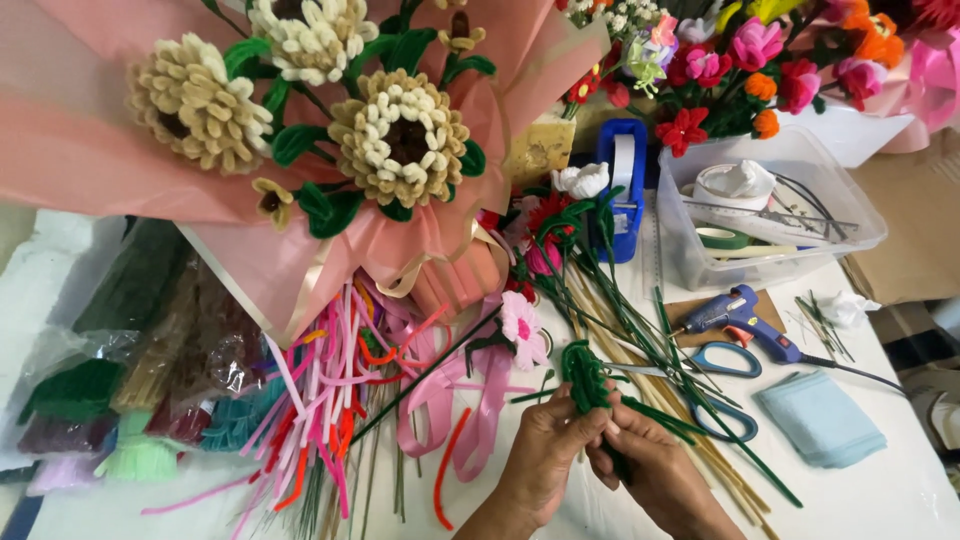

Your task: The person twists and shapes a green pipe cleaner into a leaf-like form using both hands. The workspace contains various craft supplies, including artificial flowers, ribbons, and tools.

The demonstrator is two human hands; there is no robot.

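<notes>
Both hands meet at the bottom middle of the head view, gripping a dark green pipe cleaner piece (pixel 582 372) twisted into a leafy shape. My left hand (pixel 545 455) pinches its lower part with thumb and fingers. My right hand (pixel 650 462) closes around the stem just beside it. Right above lies a pink pipe cleaner flower (pixel 522 328) on a green stem. Several green stems (pixel 640 335) fan out beside the hands.
A large pink-wrapped bouquet (pixel 330 130) of cream flowers fills the upper left. Loose pink, orange and white pipe cleaners (pixel 320 400) lie left. Blue scissors (pixel 725 362), a blue glue gun (pixel 735 315), a clear plastic bin (pixel 770 215), a blue cloth (pixel 820 418) sit right.
</notes>
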